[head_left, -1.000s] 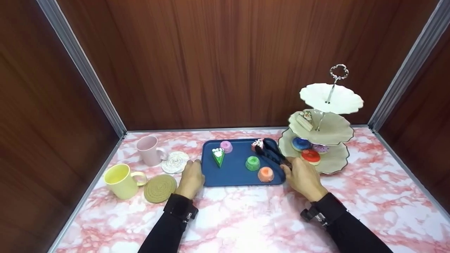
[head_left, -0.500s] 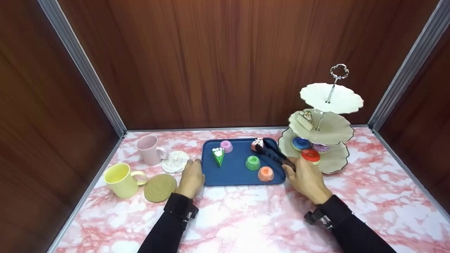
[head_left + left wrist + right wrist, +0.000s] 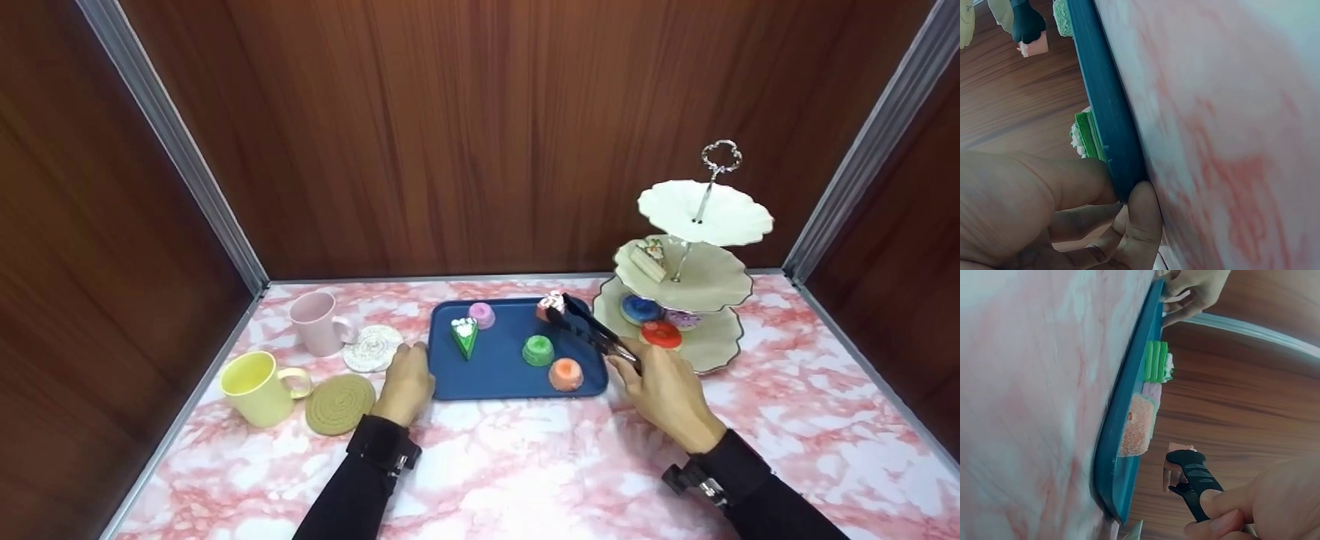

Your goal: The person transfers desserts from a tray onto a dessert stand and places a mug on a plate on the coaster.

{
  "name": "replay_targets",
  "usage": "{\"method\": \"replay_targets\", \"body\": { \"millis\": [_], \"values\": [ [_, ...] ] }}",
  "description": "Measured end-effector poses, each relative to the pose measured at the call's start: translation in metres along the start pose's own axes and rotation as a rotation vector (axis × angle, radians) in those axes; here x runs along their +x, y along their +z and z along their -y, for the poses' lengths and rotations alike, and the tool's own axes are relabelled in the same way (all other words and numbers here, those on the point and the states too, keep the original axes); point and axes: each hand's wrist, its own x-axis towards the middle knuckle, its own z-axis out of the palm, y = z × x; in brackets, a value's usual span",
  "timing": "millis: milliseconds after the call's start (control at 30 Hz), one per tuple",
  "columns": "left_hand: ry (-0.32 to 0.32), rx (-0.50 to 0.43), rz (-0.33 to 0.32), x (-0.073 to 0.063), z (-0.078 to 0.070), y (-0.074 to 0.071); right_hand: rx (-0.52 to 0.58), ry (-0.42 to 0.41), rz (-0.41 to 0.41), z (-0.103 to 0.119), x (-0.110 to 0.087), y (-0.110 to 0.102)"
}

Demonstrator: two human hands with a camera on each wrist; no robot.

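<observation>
My left hand (image 3: 407, 382) pinches the left rim of a blue tray (image 3: 491, 379), thumb on top and fingers at its outer edge, as the left wrist view shows. My right hand (image 3: 667, 390) grips black tongs (image 3: 596, 335) past the tray's right side. Their dark tips hold a small pink cake with white topping (image 3: 551, 301), and the right wrist view shows this pink cake (image 3: 1172, 477) apart from the tray floor. On the tray lie a green cake slice (image 3: 465, 339), a purple cake (image 3: 481, 315), a green cake (image 3: 538, 350) and an orange cake (image 3: 566, 374).
A three-tiered stand (image 3: 720, 345) rises close behind my right hand, bearing a cake slice (image 3: 649, 260) and donuts (image 3: 660, 335). At left are a pink mug (image 3: 315, 326), a yellow mug (image 3: 259, 394), a white coaster (image 3: 373, 347) and a tan coaster (image 3: 340, 403).
My right hand has shifted a little right and towards me, and the tongs have lifted slightly with the pink cake. My left hand stays on the tray's rim.
</observation>
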Motion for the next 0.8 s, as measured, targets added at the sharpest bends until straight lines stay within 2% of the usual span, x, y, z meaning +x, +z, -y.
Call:
{"method": "replay_targets", "body": {
  "millis": [133, 533, 800],
  "values": [
    [0.002, -0.007, 0.003, 0.001, -0.001, -0.001, -0.011, 0.021, 0.003, 0.002, -0.003, -0.007],
    [0.015, 0.006, -0.010, -0.001, -0.002, 0.000, -0.019, 0.001, -0.037, 0.005, -0.011, -0.025],
    [0.001, 0.018, -0.002, 0.001, 0.001, 0.001, 0.014, 0.052, -0.024, 0.002, -0.018, -0.044]
  ]
}}
